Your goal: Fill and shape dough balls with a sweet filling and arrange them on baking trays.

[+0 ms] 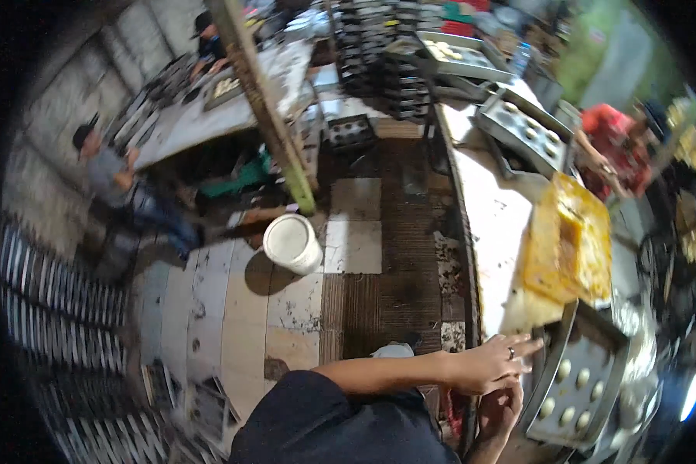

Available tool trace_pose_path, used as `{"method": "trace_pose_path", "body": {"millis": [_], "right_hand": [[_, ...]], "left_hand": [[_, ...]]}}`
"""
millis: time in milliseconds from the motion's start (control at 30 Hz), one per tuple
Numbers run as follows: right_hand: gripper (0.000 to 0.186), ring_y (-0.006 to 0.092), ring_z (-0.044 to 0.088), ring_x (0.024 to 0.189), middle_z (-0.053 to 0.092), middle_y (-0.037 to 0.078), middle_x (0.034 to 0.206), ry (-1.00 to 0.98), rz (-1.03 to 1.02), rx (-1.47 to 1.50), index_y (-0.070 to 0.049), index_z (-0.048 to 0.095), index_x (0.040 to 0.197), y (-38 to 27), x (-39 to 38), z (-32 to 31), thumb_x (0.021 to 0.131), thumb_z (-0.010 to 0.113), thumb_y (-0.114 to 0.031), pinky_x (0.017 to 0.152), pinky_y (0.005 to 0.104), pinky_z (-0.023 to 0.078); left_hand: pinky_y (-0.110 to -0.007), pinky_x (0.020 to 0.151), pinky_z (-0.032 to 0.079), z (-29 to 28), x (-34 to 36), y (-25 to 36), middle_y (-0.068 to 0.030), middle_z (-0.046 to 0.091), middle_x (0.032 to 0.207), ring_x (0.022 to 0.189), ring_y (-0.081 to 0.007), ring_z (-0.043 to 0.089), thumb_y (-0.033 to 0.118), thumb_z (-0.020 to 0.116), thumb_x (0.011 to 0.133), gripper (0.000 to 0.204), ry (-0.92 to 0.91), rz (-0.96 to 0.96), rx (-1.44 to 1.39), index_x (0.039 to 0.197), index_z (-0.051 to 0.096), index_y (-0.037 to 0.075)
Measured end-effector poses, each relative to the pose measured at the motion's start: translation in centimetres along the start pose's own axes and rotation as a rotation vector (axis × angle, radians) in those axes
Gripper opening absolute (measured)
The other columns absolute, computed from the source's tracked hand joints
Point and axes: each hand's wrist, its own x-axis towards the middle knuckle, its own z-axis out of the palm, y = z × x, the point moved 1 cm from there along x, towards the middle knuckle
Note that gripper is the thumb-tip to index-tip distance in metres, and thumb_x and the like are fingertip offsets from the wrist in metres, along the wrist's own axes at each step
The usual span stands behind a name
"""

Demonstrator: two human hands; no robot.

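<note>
My left hand (pixel 489 365), with a ring on one finger, reaches across to the right with its fingers stretched toward the rim of a metal tray (pixel 593 346). Just below it, my right hand (pixel 499 408) is curled close against the left one. Whatever its fingers hold, if anything, is hidden. Several pale dough balls (pixel 583 377) lie spaced apart in the tray's nearer part. The tray rests at the near end of a long worktable (pixel 496 232), right beside both hands.
Beyond the tray stands a yellow plastic crate (pixel 545 263). More trays of dough (pixel 522 127) lie farther along the table, near a person in red (pixel 615 147). A white bucket (pixel 292 241) stands on the floor by a post (pixel 274 116). Another person (pixel 120 182) stands left.
</note>
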Motion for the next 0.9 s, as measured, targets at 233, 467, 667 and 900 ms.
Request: {"method": "trace_pose_path", "body": {"millis": [233, 467, 667, 900], "right_hand": [[0.036, 0.0188, 0.067, 0.107, 0.066, 0.012, 0.122, -0.055, -0.054, 0.068, 0.002, 0.056, 0.132, -3.9, 8.5, 6.4, 0.108, 0.053, -0.024, 0.096, 0.0339, 0.054], [0.052, 0.0246, 0.065, 0.118, 0.064, 0.020, 0.129, -0.257, -0.079, -0.137, 0.011, 0.047, 0.141, -5.7, 8.3, 7.0, 0.107, 0.058, -0.026, 0.103, 0.0366, 0.053], [0.053, 0.0263, 0.066, 0.118, 0.064, 0.023, 0.128, -0.219, -0.059, -0.034, 0.011, 0.042, 0.147, -3.7, 1.1, 2.8, 0.107, 0.056, -0.021, 0.101, 0.0386, 0.055], [0.041, 0.0099, 0.067, 0.084, 0.070, 0.011, 0.109, -0.254, 0.057, -0.102, 0.004, 0.053, 0.142, -1.2, -4.6, 0.7, 0.106, 0.059, -0.013, 0.070, 0.0206, 0.055]], "left_hand": [[-0.052, 0.116, 0.035, -2.5, 4.2, -4.3, -0.0163, 0.044, 0.160, 0.143, -0.0398, 0.044, 0.030, 0.060, 0.103, 0.034, 0.153, 0.012, -0.039, 0.124, 0.071, 0.006], [-0.048, 0.107, 0.040, -4.3, 1.4, 0.8, -0.0180, 0.062, 0.123, 0.121, -0.0350, 0.055, 0.026, 0.071, 0.096, 0.034, 0.478, -0.255, -0.126, 0.120, 0.064, 0.003], [-0.042, 0.089, 0.049, 0.9, -2.3, 6.1, -0.0088, 0.065, 0.100, 0.097, -0.0297, 0.060, 0.018, 0.076, 0.090, 0.015, 0.512, -0.106, 0.218, 0.098, 0.068, 0.007], [-0.042, 0.083, 0.053, 4.3, -8.3, 13.0, -0.0121, 0.070, 0.095, 0.092, -0.0315, 0.066, 0.016, 0.077, 0.090, 0.015, 0.607, -0.310, 0.361, 0.098, 0.071, 0.005]]}}
